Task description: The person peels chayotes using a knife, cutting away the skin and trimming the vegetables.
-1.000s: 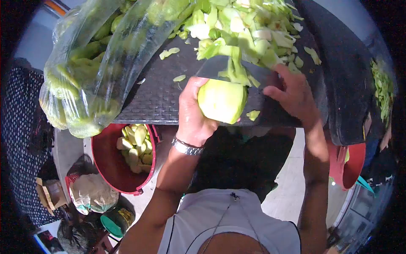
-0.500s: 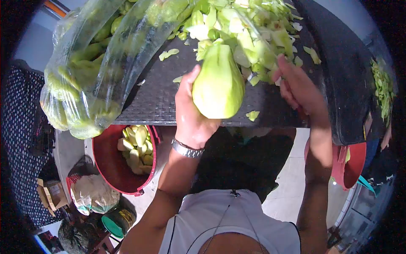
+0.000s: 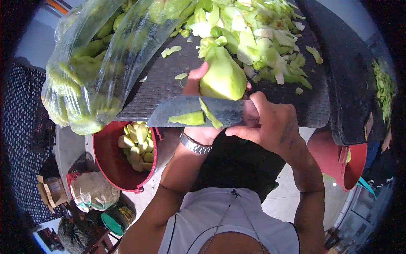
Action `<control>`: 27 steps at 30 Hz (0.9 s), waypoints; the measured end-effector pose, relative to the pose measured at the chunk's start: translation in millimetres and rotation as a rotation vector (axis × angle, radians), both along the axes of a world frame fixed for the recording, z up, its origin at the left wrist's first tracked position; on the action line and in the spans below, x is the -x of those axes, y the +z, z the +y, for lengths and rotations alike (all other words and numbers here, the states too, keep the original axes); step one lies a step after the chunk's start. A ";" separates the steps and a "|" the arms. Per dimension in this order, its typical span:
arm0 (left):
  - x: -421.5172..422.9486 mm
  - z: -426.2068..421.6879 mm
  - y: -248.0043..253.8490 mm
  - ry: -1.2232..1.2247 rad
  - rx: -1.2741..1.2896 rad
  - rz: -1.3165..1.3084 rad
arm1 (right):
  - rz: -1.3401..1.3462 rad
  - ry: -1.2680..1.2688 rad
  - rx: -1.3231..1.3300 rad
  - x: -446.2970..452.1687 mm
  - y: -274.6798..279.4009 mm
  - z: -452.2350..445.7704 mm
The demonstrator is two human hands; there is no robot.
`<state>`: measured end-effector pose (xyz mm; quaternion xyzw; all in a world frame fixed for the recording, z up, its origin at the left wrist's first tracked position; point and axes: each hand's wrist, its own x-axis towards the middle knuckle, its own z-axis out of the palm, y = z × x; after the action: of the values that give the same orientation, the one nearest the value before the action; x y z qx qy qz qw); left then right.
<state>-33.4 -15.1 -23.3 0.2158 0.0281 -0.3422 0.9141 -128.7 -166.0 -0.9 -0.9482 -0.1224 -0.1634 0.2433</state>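
My left hand (image 3: 195, 80) is wrapped round a peeled, pale green chayote (image 3: 223, 75), with its narrow end pointing away from me. In my right hand (image 3: 275, 120) is a broad-bladed knife (image 3: 179, 106), lying crosswise at the chayote's near end. The blade hides part of my left hand. Two green peel strips (image 3: 186, 119) cling to the blade. Just beyond the chayote lies a heap of peelings (image 3: 262, 40) on the dark table (image 3: 146, 95).
A clear plastic bag (image 3: 80, 93) of chayotes hangs over the table's left edge. Below it stands a red bucket (image 3: 105, 156) holding pale cut pieces (image 3: 137, 144). Another red bucket (image 3: 338, 158) is at the right, beside a black surface (image 3: 351, 84) with more peelings (image 3: 382, 91).
My right hand has come down and inward, bringing the knife across the chayote's near end. Peel strips now show on the blade. The chayote has tilted and shifted slightly right.
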 end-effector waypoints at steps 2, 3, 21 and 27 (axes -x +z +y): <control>-1.2 0.2 -3.1 0.006 0.013 0.007 | 0.008 -0.038 0.015 -0.5 2.7 -2.1; -1.3 1.1 -3.6 0.016 0.016 0.028 | 0.014 -0.056 0.021 -1.0 3.3 -3.2; -8.4 6.5 -8.6 -0.045 0.042 -0.090 | 0.152 0.077 -0.144 -5.4 8.1 -15.3; -9.7 17.6 -2.5 -0.035 -0.040 -0.091 | 0.232 -0.312 -0.219 -26.6 2.1 -60.3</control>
<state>-23.7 2.5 -25.8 0.2499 -0.0106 -0.3475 0.9037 -102.0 -226.4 1.2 -0.9360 0.0729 -0.1012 0.3291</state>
